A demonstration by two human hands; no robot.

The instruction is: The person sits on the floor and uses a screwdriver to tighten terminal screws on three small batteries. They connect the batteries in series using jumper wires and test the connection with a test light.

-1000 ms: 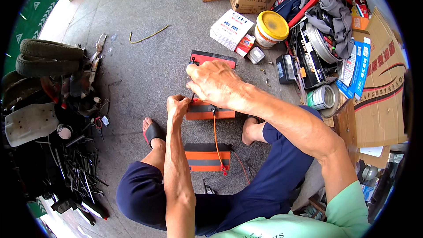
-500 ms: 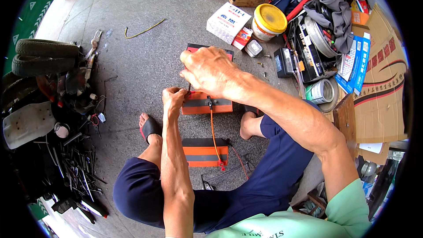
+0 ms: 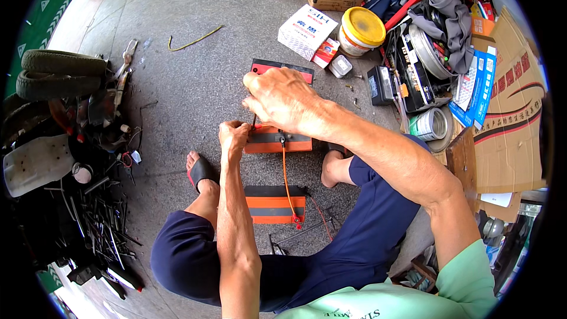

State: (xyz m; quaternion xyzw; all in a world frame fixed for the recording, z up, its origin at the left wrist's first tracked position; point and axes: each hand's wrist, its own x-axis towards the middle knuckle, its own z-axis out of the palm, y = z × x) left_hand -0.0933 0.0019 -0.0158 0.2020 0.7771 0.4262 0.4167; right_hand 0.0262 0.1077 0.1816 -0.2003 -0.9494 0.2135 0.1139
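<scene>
Three orange-and-black batteries lie in a row on the grey floor between my feet: a far one (image 3: 282,67), a middle one (image 3: 277,140) and a near one (image 3: 273,204). My right hand (image 3: 279,97) reaches over the middle battery and pinches a thin dark tool (image 3: 254,121) pointed down at its left top corner. Beside that corner, my left hand (image 3: 233,137) is closed around something small that I cannot make out. An orange wire (image 3: 286,174) runs from the middle battery's terminal to the near battery.
Tyres (image 3: 59,71), metal rods and scrap (image 3: 88,212) are piled at the left. A white box (image 3: 307,29), a yellow-lidded tub (image 3: 361,29), a small black battery (image 3: 378,84), a tape roll (image 3: 430,125) and cardboard (image 3: 508,106) crowd the right. A yellow cord (image 3: 195,39) lies farther out.
Both hands have stayed at the middle battery's left corner; the right hand has shifted slightly and the view has tilted a little.
</scene>
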